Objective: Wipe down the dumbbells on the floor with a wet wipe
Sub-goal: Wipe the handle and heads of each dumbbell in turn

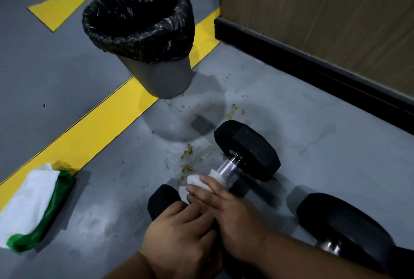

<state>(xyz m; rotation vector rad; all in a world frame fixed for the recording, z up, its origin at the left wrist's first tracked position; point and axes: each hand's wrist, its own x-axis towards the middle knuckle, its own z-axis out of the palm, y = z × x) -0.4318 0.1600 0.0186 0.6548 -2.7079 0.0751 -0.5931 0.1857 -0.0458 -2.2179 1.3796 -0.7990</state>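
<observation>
A black hex dumbbell (248,151) with a chrome handle lies on the grey floor at centre. My right hand (228,209) presses a white wet wipe (196,185) around the near part of the handle. My left hand (179,240) rests on the dumbbell's near head (162,200) and covers much of it. A second black dumbbell (340,225) lies at the lower right, partly cut off by the frame edge.
A grey bin (156,77) with a black liner stands behind the dumbbell on a yellow floor line. A green wipe packet (42,209) with a white sheet on top lies at the left. A wooden wall with black skirting (313,59) runs along the right. Brown stains mark the floor.
</observation>
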